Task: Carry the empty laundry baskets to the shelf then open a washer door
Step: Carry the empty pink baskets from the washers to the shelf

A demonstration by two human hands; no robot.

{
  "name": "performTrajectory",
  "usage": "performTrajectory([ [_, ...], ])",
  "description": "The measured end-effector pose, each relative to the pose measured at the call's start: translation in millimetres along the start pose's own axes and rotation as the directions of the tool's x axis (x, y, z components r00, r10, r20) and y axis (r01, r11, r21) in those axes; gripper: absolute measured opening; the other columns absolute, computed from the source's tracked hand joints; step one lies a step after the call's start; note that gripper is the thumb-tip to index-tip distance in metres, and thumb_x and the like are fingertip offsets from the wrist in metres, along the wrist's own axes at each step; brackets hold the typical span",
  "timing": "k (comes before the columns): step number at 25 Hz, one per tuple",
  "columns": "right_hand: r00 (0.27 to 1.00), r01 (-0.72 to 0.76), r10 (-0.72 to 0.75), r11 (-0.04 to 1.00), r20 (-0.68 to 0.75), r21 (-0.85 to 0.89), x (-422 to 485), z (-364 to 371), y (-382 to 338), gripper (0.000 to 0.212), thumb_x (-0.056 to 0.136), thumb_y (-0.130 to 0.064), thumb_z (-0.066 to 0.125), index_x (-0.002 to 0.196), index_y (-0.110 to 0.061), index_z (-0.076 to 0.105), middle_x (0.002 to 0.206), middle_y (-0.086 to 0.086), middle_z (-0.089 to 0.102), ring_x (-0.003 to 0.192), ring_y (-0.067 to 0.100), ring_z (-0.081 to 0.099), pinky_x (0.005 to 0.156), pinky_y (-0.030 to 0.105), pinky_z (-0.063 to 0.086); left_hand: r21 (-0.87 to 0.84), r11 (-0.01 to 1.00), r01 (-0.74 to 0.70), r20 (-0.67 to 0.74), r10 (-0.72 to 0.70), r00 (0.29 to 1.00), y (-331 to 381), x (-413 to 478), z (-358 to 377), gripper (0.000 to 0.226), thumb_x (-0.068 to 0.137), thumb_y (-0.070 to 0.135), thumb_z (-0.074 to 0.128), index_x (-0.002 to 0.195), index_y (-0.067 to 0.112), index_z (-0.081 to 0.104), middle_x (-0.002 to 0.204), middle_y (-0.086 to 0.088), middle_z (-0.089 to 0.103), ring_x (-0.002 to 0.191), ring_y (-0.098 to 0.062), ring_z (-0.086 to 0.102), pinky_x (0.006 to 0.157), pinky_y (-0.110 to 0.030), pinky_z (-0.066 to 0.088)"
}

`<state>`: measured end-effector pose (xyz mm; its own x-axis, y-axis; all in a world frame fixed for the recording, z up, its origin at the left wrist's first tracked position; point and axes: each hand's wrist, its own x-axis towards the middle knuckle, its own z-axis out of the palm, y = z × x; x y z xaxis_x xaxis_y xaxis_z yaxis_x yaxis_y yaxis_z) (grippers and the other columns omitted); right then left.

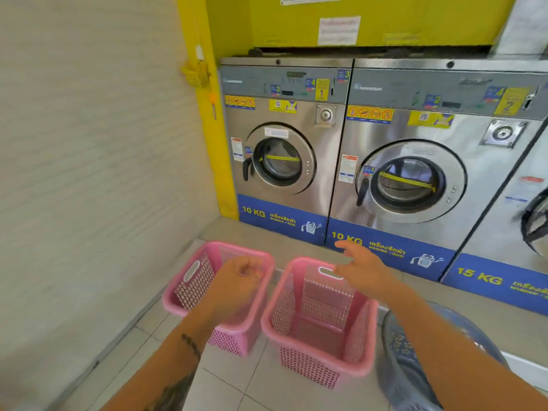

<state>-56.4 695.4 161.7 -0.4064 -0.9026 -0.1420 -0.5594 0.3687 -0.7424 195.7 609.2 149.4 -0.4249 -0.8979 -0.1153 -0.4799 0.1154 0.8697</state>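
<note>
Left basket [195, 283] and right basket [284, 304], empty, abreast on floor [225, 390] at 6 o'clock, likely for a two-handed lift. Left hand [238, 281] curled, holding nothing; right hand [363, 272] fingers [345, 247] spread toward handle slot [327, 272]. Washer door [281, 161], 12 o'clock, shut.

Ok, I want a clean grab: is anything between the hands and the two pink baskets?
Nothing visible. The left hand is over the left basket, the right hand over the far rim of the right basket. Both baskets look empty. The grey basket sits off to the right, not in between.
</note>
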Motion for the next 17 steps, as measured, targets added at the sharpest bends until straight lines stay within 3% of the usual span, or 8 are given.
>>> performTrajectory([
  [2,1.000,-0.011,0.011,1.000,-0.006,0.000,13,33,-28,0.058,0.085,-0.018,0.067,0.139,-0.022,0.046,0.126,-0.001,0.050,0.103,0.019,0.058,0.087,0.032,0.047,0.012,1.000,0.012,0.006,-0.012,1.000,-27,18,-38,0.020,0.090,0.011,0.059,0.092,0.027,0.071,0.089,0.004,0.074,0.081,-0.017,0.067,0.075,-0.026,0.053],
  [4,0.999,-0.032,0.033,0.999,-0.019,0.027,29,65,-54,0.056,0.085,-0.014,0.065,0.137,-0.022,0.047,0.113,-0.004,0.054,0.093,0.019,0.060,0.079,0.030,0.047,-0.007,1.000,0.019,0.020,-0.019,1.000,-51,35,-70,0.020,0.090,0.011,0.058,0.093,0.028,0.069,0.090,0.002,0.071,0.086,-0.019,0.067,0.079,-0.030,0.052],
  [8,0.998,-0.065,0.066,0.997,-0.008,0.040,45,110,-91,0.055,0.087,-0.010,0.060,0.139,-0.019,0.047,0.121,0.003,0.054,0.086,0.017,0.059,0.068,0.024,0.047,-0.038,0.998,0.055,0.040,-0.054,0.998,-77,56,-114,0.026,0.090,0.011,0.059,0.090,0.035,0.068,0.096,0.002,0.073,0.094,-0.023,0.070,0.082,-0.033,0.054],
  [13,0.997,-0.022,0.022,1.000,0.070,-0.003,76,138,-127,0.060,0.086,-0.017,0.062,0.142,-0.023,0.043,0.144,0.004,0.045,0.124,0.021,0.051,0.100,0.035,0.043,-0.063,0.992,0.106,0.002,-0.106,0.994,-97,72,-148,0.018,0.090,0.022,0.061,0.101,0.035,0.067,0.101,0.009,0.070,0.095,-0.014,0.068,0.070,-0.020,0.044],
  [15,0.994,-0.022,0.022,1.000,0.112,-0.005,91,148,-133,0.059,0.087,-0.016,0.061,0.142,-0.023,0.042,0.138,0.004,0.048,0.115,0.021,0.054,0.095,0.035,0.046,-0.054,0.989,0.134,-0.002,-0.134,0.991,-105,79,-155,0.021,0.090,0.022,0.059,0.106,0.034,0.066,0.104,0.010,0.068,0.097,-0.011,0.066,0.068,-0.018,0.040],
  [17,0.989,-0.028,0.031,0.999,0.147,-0.019,111,160,-132,0.058,0.088,-0.016,0.061,0.142,-0.022,0.042,0.133,0.005,0.050,0.104,0.020,0.056,0.084,0.031,0.048,-0.039,0.984,0.175,-0.015,-0.176,0.984,-115,92,-158,0.022,0.090,0.022,0.058,0.107,0.034,0.066,0.108,0.008,0.067,0.101,-0.011,0.063,0.076,-0.021,0.043],
])
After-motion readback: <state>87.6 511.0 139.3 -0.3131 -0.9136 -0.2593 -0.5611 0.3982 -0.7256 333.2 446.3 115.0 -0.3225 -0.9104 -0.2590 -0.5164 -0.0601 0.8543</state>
